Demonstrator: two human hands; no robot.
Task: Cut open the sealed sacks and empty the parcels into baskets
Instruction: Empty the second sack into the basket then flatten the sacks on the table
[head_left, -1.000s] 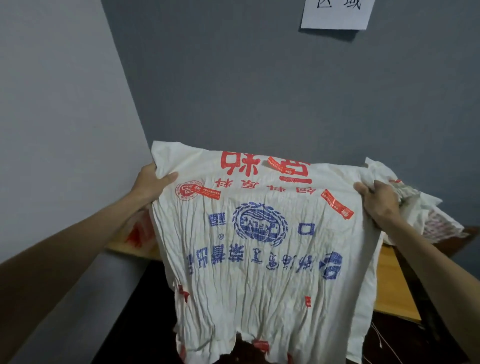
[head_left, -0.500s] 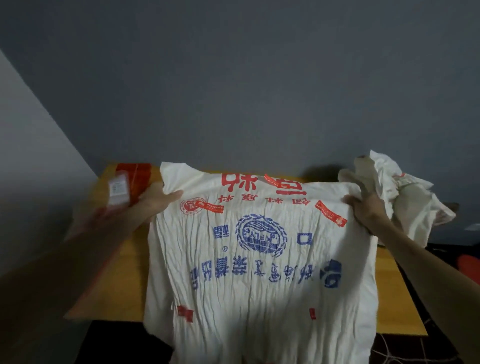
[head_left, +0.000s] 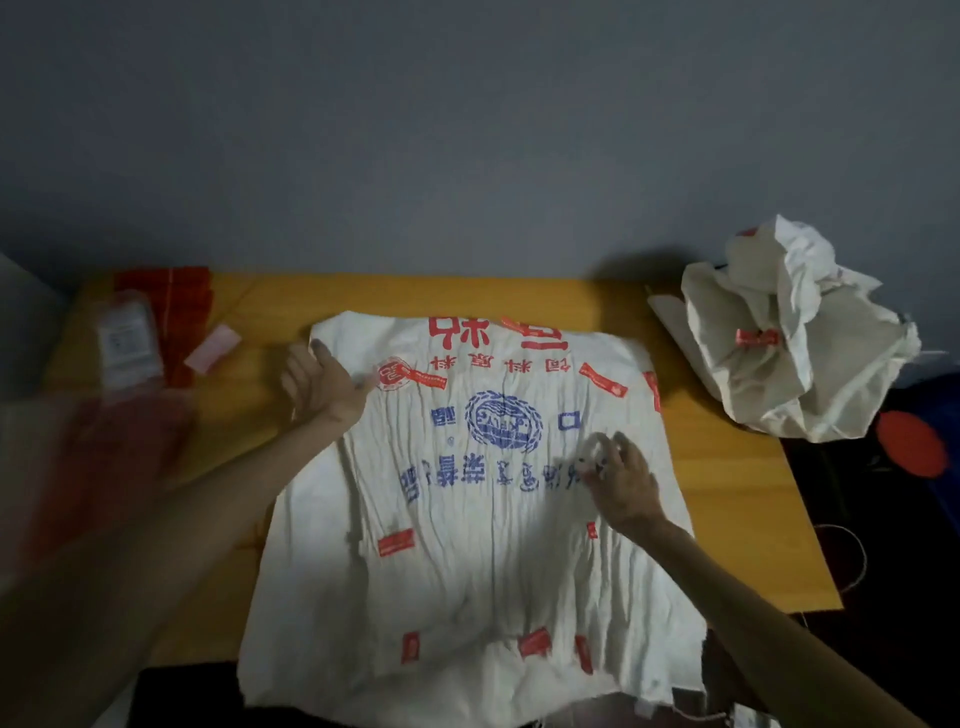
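A flat, empty white woven sack (head_left: 467, 519) with red and blue print lies spread on the yellow table (head_left: 727, 493), its near edge hanging over the front. My left hand (head_left: 324, 384) rests open on the sack's upper left part, fingers apart. Over the sack's right middle, my right hand (head_left: 621, 480) presses down with its fingers curled and slightly spread. Neither hand grips the cloth. A second white sack (head_left: 789, 343) sits crumpled at the table's far right corner.
A clear plastic packet (head_left: 127, 345) and red packets (head_left: 176, 306) lie at the table's far left, with a small pink slip (head_left: 213, 348) beside them. Something red and blue (head_left: 911, 441) sits beyond the table's right edge. A grey wall stands behind.
The sack was held up by its two upper corners; now it lies flat on the table. Both hands have let go and rest on top of it. The view has tilted down.
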